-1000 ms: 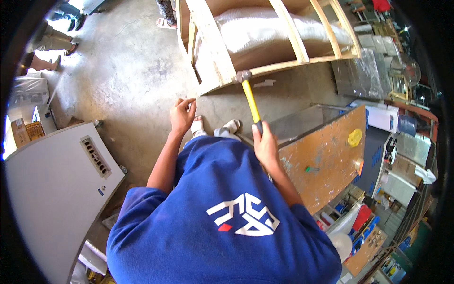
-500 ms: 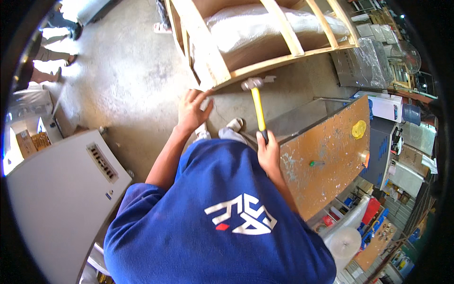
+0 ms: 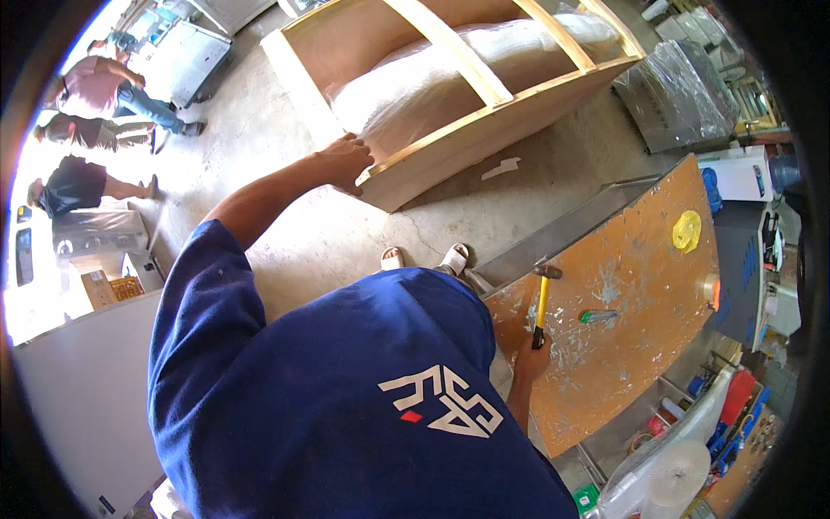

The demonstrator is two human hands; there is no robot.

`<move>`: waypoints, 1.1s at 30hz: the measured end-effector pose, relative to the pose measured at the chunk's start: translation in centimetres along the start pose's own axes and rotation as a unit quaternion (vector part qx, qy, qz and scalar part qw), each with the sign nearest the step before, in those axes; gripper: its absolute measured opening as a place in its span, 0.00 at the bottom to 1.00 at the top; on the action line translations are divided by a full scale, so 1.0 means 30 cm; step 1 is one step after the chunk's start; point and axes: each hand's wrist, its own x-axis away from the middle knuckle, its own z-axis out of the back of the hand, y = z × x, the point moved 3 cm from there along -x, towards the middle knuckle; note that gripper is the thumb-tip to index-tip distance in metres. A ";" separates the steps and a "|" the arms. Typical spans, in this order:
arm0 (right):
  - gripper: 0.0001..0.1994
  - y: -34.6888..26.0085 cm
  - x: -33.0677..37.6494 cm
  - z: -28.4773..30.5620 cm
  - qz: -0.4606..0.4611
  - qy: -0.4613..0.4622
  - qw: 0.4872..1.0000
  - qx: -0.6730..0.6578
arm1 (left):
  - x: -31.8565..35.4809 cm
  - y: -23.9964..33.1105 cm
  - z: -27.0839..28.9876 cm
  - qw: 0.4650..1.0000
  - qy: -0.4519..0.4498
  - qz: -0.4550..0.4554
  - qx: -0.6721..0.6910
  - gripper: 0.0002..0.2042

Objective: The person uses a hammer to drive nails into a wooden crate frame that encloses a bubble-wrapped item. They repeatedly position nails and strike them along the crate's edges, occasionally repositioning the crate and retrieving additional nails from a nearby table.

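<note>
A wooden crate with slats across its open top stands ahead of me, holding a bulky item in white, clear-film wrap. My left hand is at the crate's near left corner, its fingers bent over the edge. Low on the right, my right hand is closed round the black grip of a hammer. The hammer has a yellow handle, and its head points away from me above the edge of a scuffed brown tabletop. I cannot tell whether it touches the board.
On the tabletop lie a green-handled tool, a yellow piece and an orange roll. A white scrap is on the floor beside the crate. Several people are at the far left. A large white panel stands at my left.
My left hand has moved onto the crate's corner. The hammer has swung down and right with my right hand, from near the crate to the tabletop. My view has shifted.
</note>
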 end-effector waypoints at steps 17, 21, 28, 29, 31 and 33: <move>0.09 -0.992 -0.293 0.973 0.627 -0.046 0.666 -0.401 | -0.057 -0.067 -0.109 0.996 -0.069 0.010 0.053 0.14; 0.07 -1.022 -0.275 1.076 0.620 -0.034 0.654 -0.433 | -0.070 -0.079 -0.089 0.991 -0.126 0.003 0.032 0.15; 0.09 -0.723 -0.402 1.015 0.377 0.100 0.740 -0.548 | -0.112 -0.003 0.000 0.975 -0.210 0.069 0.025 0.18; 0.09 -0.646 -0.478 0.885 0.244 0.129 0.783 -0.557 | -0.097 -0.002 -0.010 0.974 -0.215 0.063 0.025 0.18; 0.12 -0.385 -0.746 0.532 0.069 0.050 0.851 -0.518 | -0.101 -0.025 -0.014 0.976 -0.215 0.037 0.023 0.19; 0.19 -0.031 -0.839 0.179 -0.064 0.137 0.950 -0.272 | -0.108 -0.032 -0.017 0.985 -0.169 0.037 0.023 0.20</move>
